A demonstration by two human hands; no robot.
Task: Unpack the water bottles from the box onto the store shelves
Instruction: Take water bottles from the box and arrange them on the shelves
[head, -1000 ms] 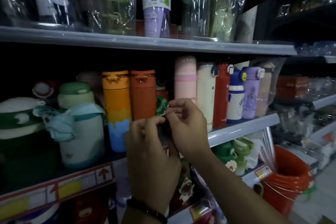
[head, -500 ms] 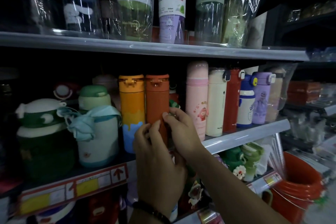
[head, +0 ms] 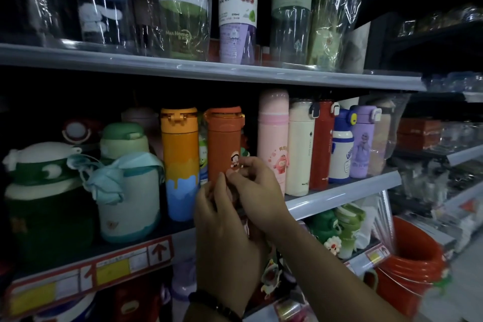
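Upper grey metal shelf [head: 209, 71] is noted across the top of the frame, loaded with plastic-wrapped clear bottles. Middle grey metal shelf [head: 339, 192] crosses the centre. A red plastic bucket [head: 407, 269] is seen at lower right.

On the middle shelf the rust-orange cylindrical water bottle [head: 224, 139] stands upright at mid-frame. It is set between a yellow-orange bottle with a blue base [head: 180, 159] on its left and a pale pink flask [head: 271, 136] on its right.

Its lower body is gripped by both hands, fingers curled: left hand [head: 222, 222] from below, right hand [head: 258, 191] from the right. A small cartoon sticker [head: 233, 159] is shown just above the fingertips.
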